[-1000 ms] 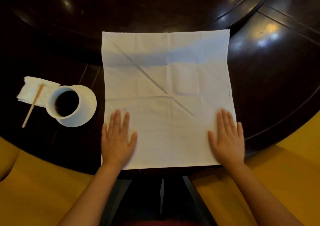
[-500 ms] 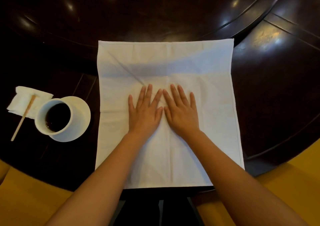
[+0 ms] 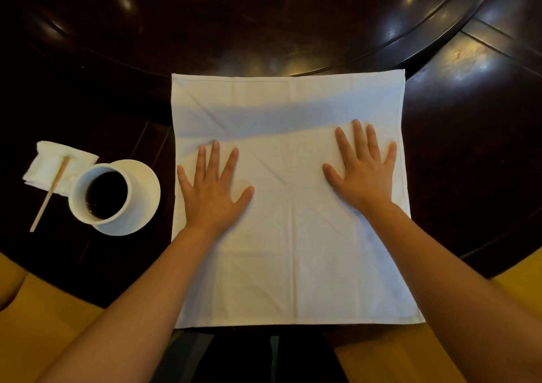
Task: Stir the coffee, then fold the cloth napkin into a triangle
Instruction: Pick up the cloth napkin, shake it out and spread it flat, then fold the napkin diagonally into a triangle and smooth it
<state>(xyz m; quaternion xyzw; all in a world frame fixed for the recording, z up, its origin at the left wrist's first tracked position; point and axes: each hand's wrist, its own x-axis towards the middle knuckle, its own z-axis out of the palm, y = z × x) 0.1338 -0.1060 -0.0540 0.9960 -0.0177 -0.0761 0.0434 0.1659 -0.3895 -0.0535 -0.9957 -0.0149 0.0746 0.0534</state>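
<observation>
Setting, as I read it from the head camera: a dining room, possibly a restaurant. Evidence: large round dark lacquered table (image 3: 469, 148) with raised central turntable (image 3: 264, 25); white cloth napkin (image 3: 293, 250); white coffee cup (image 3: 101, 195) on saucer (image 3: 146, 195); wooden stirrer (image 3: 50, 195) on paper napkin (image 3: 47, 163).

We observe a matt, creased cloth napkin (image 3: 293, 236) on a glossy dark wood table (image 3: 264, 25), beside a thin wooden stirrer (image 3: 50, 195)
</observation>
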